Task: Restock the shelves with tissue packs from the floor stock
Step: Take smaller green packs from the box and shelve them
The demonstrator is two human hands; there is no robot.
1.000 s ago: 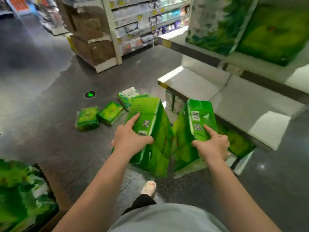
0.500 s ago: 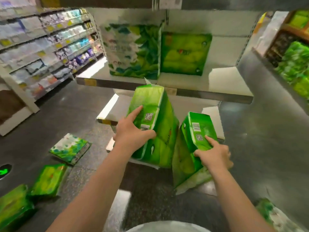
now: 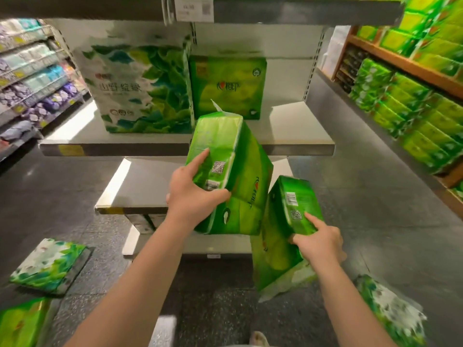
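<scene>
I have a green tissue pack in each hand, both lifted toward the shelving in front of me. My left hand (image 3: 193, 194) clamps the higher pack (image 3: 230, 171) by its near end, thumb under the edge and index finger stretched along the barcode face; this pack tilts up toward the middle shelf (image 3: 300, 144), its far end already level with the shelf edge. My right hand (image 3: 318, 242) grips the lower pack (image 3: 283, 229) the same way, down and to the right, below the level of the lower shelf (image 3: 130, 194). The two packs look to be touching or nearly so along their inner sides. On the middle shelf a large leaf-print pack (image 3: 140, 81) stands at the left with a green pack (image 3: 226, 86) just right of it, so the open room is near and to the right. My worry is the one-handed hold: these packs are soft and slick, held only at one end, so either could sag and slip out, or catch the shelf lip. Pushing in carelessly could also knock the standing green pack backward. More packs lie on the floor (image 3: 400, 221), including one at near left (image 3: 50, 265).
</scene>
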